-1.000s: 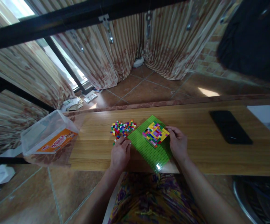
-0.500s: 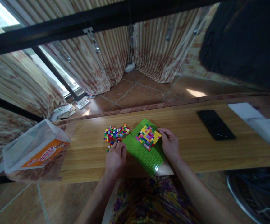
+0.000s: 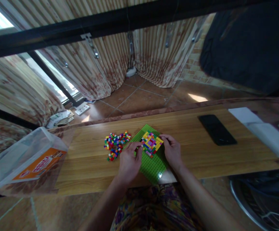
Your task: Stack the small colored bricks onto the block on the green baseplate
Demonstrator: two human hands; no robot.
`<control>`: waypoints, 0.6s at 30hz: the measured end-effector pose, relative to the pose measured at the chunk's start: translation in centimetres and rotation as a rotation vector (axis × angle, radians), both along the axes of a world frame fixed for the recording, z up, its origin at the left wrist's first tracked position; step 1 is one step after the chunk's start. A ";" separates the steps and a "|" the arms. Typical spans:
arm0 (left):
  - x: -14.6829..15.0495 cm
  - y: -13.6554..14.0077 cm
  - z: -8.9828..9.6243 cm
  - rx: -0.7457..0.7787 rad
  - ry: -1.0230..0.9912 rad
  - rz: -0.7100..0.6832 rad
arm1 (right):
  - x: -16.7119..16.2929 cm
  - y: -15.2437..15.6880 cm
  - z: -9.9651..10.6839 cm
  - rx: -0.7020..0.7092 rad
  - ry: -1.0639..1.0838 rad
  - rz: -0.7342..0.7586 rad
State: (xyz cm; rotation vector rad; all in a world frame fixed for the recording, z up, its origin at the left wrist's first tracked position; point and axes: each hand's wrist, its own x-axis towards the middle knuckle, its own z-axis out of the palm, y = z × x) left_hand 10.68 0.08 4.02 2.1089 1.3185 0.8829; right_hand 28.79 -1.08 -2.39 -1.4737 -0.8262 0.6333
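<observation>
A green studded baseplate (image 3: 151, 169) lies turned at an angle on the wooden board. On it sits a patch of multicoloured toy bricks (image 3: 151, 143), mostly yellow toward its right corner. My left hand (image 3: 130, 162) reaches over the plate's left side, its thumb and forefinger pinched on a tiny pale brick at the patch's left edge; the fingers hide most of it. At the right, my right hand (image 3: 173, 150) has its fingers closed on the plate's edge beside the yellow corner. Left of the plate, loose small bricks (image 3: 116, 141) are heaped on the board.
A clear plastic tub (image 3: 16, 160) with an orange label stands at the left end of the wooden board (image 3: 86, 154). A black phone (image 3: 217, 130) lies toward the right, with white paper (image 3: 245, 115) beyond it. Patterned curtains (image 3: 153, 54) hang behind.
My left hand has moved right from the loose bricks to the brick patch on the baseplate. My right hand keeps its place at the plate's edge. The whole view has shifted slightly.
</observation>
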 end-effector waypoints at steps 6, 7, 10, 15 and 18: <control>2.9 1.0 0.2 0.056 -0.020 -0.018 | -0.1 -0.1 0.3 0.000 0.011 0.008; 3.3 1.2 0.1 0.066 -0.014 -0.020 | -0.1 -0.1 0.4 0.001 0.013 0.014; 4.4 1.8 0.0 0.101 0.006 -0.005 | 0.0 -0.1 0.5 0.006 0.014 0.025; 5.4 2.2 -0.4 0.146 0.016 0.056 | 0.0 -0.1 0.5 -0.004 0.013 0.035; 5.7 2.2 -0.7 0.155 0.036 0.080 | 0.0 -0.2 0.6 -0.003 0.008 0.030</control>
